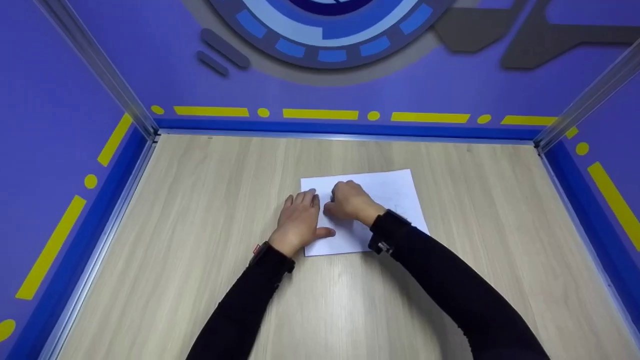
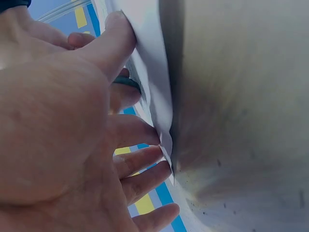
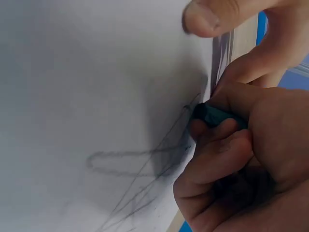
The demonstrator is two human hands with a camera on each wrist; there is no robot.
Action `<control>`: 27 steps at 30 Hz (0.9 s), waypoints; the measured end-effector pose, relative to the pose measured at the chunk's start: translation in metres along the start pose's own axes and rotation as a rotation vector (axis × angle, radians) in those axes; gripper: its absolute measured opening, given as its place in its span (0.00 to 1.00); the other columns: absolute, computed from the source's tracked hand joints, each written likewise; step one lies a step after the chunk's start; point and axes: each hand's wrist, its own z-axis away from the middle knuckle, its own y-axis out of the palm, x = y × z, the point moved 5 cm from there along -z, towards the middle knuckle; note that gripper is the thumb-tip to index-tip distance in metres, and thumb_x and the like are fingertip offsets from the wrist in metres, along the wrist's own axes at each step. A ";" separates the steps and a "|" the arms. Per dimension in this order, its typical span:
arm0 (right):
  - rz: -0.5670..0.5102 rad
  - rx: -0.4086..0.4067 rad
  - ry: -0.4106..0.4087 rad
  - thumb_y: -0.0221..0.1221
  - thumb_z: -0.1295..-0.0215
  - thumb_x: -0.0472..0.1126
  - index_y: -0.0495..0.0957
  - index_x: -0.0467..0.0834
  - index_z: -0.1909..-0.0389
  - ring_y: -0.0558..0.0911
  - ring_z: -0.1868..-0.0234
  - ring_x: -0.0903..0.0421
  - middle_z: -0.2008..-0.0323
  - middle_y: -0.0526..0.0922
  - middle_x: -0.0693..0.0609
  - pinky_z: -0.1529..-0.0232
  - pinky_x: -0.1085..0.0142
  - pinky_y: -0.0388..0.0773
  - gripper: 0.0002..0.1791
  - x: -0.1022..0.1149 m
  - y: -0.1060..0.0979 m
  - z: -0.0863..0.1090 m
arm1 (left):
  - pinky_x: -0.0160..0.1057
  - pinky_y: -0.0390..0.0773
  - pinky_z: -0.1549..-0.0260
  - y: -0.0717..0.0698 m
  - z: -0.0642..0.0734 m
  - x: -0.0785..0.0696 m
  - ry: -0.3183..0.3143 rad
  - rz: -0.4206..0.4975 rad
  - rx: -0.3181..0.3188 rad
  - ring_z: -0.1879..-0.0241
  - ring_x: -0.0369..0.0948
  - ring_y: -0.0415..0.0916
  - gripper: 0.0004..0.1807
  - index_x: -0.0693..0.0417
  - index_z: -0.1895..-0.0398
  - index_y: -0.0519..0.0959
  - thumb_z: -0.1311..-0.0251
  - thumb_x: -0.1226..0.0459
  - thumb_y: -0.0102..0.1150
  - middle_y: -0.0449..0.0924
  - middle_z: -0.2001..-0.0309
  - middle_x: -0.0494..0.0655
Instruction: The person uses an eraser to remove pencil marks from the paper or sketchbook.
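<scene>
A white sheet of paper (image 1: 385,185) lies on the table, slightly turned. My left hand (image 1: 298,220) rests flat along its left edge, fingers spread and the thumb on the sheet. On the upper left part of the paper my right hand (image 1: 354,204) pinches a small teal stick (image 3: 221,117) with a dark end, mostly hidden by the fingers. That end is right at the paper's surface. Grey drawn lines (image 3: 145,166), including a long rounded shape and several straight strokes, show on the sheet in the right wrist view.
The wood-grain table (image 1: 210,210) is bounded by blue-purple walls (image 1: 320,90) with yellow dashes at the back and both sides. Small dark specks (image 2: 219,163) lie near the paper's edge. Black sleeves (image 1: 440,270) cover both arms.
</scene>
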 end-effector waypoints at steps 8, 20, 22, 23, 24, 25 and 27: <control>-0.093 -0.052 0.069 0.66 0.47 0.49 0.79 0.44 0.80 0.77 0.69 0.50 0.73 0.80 0.48 0.68 0.61 0.74 0.13 -0.052 -0.019 0.017 | 0.58 0.55 0.26 -0.008 0.003 -0.002 -0.003 -0.040 -0.005 0.25 0.52 0.55 0.58 0.63 0.26 0.61 0.48 0.30 0.60 0.58 0.24 0.56; -0.132 -0.087 0.223 0.63 0.44 0.48 0.78 0.41 0.78 0.73 0.70 0.50 0.73 0.74 0.47 0.74 0.64 0.67 0.14 -0.151 -0.046 0.056 | 0.59 0.53 0.25 -0.006 0.003 0.002 -0.018 -0.007 0.018 0.24 0.53 0.53 0.58 0.63 0.25 0.59 0.47 0.32 0.61 0.56 0.23 0.57; -0.136 -0.076 0.224 0.62 0.43 0.48 0.79 0.39 0.75 0.74 0.69 0.49 0.72 0.75 0.46 0.74 0.64 0.68 0.14 -0.155 -0.046 0.059 | 0.59 0.52 0.25 -0.005 0.003 0.002 -0.021 0.003 0.024 0.24 0.54 0.52 0.57 0.64 0.25 0.59 0.47 0.33 0.61 0.55 0.23 0.57; -0.138 -0.074 0.227 0.61 0.42 0.48 0.80 0.39 0.74 0.75 0.69 0.49 0.71 0.76 0.45 0.73 0.64 0.69 0.15 -0.157 -0.046 0.060 | 0.59 0.51 0.25 -0.004 0.003 0.001 -0.021 0.011 0.032 0.23 0.54 0.51 0.57 0.64 0.25 0.58 0.46 0.33 0.61 0.54 0.23 0.57; -0.136 -0.070 0.229 0.61 0.41 0.48 0.81 0.38 0.73 0.75 0.68 0.49 0.70 0.77 0.44 0.73 0.64 0.69 0.15 -0.157 -0.046 0.062 | 0.60 0.50 0.25 -0.003 0.002 0.001 -0.020 0.020 0.039 0.23 0.54 0.50 0.57 0.64 0.25 0.58 0.46 0.33 0.61 0.53 0.23 0.58; -0.129 -0.069 0.232 0.61 0.41 0.48 0.81 0.37 0.71 0.75 0.68 0.49 0.69 0.77 0.44 0.73 0.64 0.69 0.15 -0.158 -0.046 0.063 | 0.60 0.49 0.25 -0.002 0.002 0.000 -0.019 0.028 0.045 0.23 0.54 0.50 0.57 0.65 0.24 0.57 0.46 0.34 0.62 0.53 0.22 0.58; -0.115 -0.069 0.236 0.61 0.40 0.48 0.82 0.36 0.69 0.76 0.68 0.49 0.68 0.78 0.44 0.72 0.64 0.70 0.16 -0.157 -0.047 0.065 | 0.60 0.49 0.25 -0.002 0.002 -0.002 -0.017 0.033 0.049 0.23 0.55 0.49 0.58 0.64 0.24 0.57 0.46 0.33 0.62 0.53 0.22 0.58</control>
